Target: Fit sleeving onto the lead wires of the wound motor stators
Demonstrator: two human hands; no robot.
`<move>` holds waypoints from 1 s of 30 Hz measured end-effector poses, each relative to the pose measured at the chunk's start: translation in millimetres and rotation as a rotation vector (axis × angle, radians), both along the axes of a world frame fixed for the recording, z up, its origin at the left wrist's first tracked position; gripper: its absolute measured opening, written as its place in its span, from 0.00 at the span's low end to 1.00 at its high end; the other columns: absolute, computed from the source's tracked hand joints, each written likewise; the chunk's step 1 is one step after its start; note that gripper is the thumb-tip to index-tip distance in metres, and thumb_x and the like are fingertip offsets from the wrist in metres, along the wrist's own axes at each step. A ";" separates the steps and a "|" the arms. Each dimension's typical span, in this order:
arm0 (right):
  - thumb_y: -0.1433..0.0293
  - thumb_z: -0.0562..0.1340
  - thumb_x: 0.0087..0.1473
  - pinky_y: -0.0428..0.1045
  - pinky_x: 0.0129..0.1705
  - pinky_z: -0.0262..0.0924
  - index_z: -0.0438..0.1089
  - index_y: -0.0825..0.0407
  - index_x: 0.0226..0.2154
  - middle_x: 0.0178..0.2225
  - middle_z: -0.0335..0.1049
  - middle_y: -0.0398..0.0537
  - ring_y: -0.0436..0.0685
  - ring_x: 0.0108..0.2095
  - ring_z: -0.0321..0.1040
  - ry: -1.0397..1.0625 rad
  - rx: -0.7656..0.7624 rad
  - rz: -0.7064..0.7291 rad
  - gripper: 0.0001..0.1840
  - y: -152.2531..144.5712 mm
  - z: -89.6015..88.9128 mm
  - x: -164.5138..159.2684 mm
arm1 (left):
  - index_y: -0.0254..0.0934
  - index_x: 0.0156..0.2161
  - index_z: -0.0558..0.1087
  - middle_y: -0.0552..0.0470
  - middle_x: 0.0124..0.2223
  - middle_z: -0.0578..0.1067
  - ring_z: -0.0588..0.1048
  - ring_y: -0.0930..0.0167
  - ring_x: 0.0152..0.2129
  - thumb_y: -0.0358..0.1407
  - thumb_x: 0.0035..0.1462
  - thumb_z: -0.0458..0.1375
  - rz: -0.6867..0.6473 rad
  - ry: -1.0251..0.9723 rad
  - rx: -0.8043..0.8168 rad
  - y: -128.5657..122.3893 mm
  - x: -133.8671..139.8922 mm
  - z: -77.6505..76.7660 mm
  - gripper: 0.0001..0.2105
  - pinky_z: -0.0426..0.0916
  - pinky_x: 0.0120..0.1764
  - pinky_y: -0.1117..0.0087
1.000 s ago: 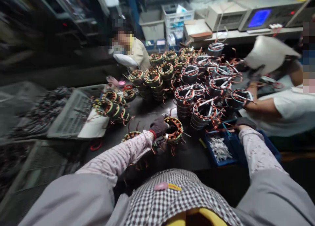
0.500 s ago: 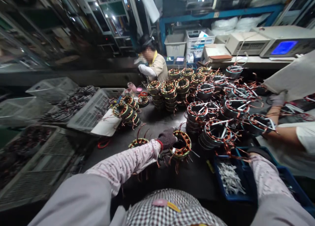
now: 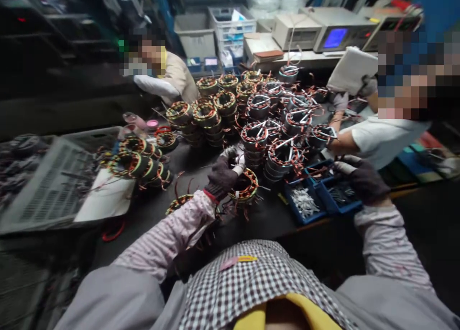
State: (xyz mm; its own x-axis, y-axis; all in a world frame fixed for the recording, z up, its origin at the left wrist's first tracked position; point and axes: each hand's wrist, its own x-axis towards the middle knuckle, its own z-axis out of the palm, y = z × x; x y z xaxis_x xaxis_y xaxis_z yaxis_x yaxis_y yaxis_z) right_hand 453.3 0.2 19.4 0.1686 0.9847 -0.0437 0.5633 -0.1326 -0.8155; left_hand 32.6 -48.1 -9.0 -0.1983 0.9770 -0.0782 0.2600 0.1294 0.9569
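My left hand (image 3: 224, 171), in a dark glove with pale fingertips, is bent over the near side of a copper-wound motor stator (image 3: 246, 186). Its fingers are curled together at the far rim, and what they pinch is too small to make out. Another stator (image 3: 176, 204) lies partly behind my left sleeve. My right hand (image 3: 366, 179), gloved the same way, hovers at the right edge of a blue bin of dark, thin pieces (image 3: 341, 195). Its fingers are stretched out and apart, with nothing visible in them. Beside that bin stands a blue bin of short white pieces (image 3: 304, 203).
Stacked stators (image 3: 208, 119) crowd the table's middle and back. More stators (image 3: 140, 162) lie at left beside a grey crate (image 3: 68, 176). A co-worker in a white sleeve (image 3: 373, 138) works at right; another person (image 3: 176, 76) sits at back left. Test instruments (image 3: 336, 30) stand behind.
The view has swung right, so everything sits further left. My right hand has risen over the blue bins, its fingers now visible. My left hand remains at the same stator, with its fingers more curled.
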 end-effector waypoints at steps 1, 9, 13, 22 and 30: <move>0.54 0.76 0.53 0.57 0.36 0.69 0.86 0.47 0.37 0.34 0.83 0.55 0.61 0.31 0.75 0.149 -0.059 0.046 0.15 -16.7 7.2 -13.6 | 0.39 0.56 0.81 0.44 0.54 0.86 0.84 0.62 0.49 0.37 0.58 0.71 -0.083 -0.122 0.000 -2.4 5.9 8.3 0.21 0.79 0.59 0.58; 0.44 0.77 0.49 0.66 0.53 0.78 0.85 0.47 0.38 0.41 0.87 0.53 0.70 0.44 0.82 0.171 -0.032 0.336 0.25 -95.5 19.6 -155.0 | 0.40 0.44 0.87 0.48 0.46 0.88 0.85 0.62 0.46 0.40 0.51 0.79 -0.562 -0.511 -0.064 -29.6 57.7 36.7 0.15 0.81 0.54 0.57; 0.51 0.70 0.62 0.67 0.59 0.77 0.86 0.46 0.46 0.47 0.87 0.53 0.70 0.49 0.83 0.132 0.085 0.225 0.19 -117.3 -3.2 -175.4 | 0.36 0.38 0.85 0.48 0.42 0.88 0.85 0.63 0.43 0.39 0.47 0.80 -0.416 -0.456 -0.010 -33.7 34.4 20.5 0.14 0.81 0.55 0.58; 0.66 0.60 0.74 0.58 0.58 0.73 0.83 0.53 0.64 0.56 0.84 0.65 0.70 0.54 0.81 -0.466 -0.290 0.188 0.24 -161.4 -105.7 -186.5 | 0.38 0.40 0.82 0.51 0.42 0.87 0.85 0.66 0.38 0.37 0.48 0.74 -0.098 -0.444 -0.151 -35.5 -3.4 -24.7 0.13 0.83 0.46 0.62; 0.62 0.63 0.73 0.56 0.59 0.74 0.84 0.46 0.62 0.56 0.86 0.56 0.66 0.54 0.82 -0.372 -0.360 0.249 0.22 -150.2 -137.3 -191.6 | 0.39 0.44 0.82 0.50 0.43 0.88 0.87 0.62 0.39 0.42 0.47 0.78 -0.086 -0.366 -0.210 -32.2 0.0 -28.3 0.20 0.85 0.47 0.57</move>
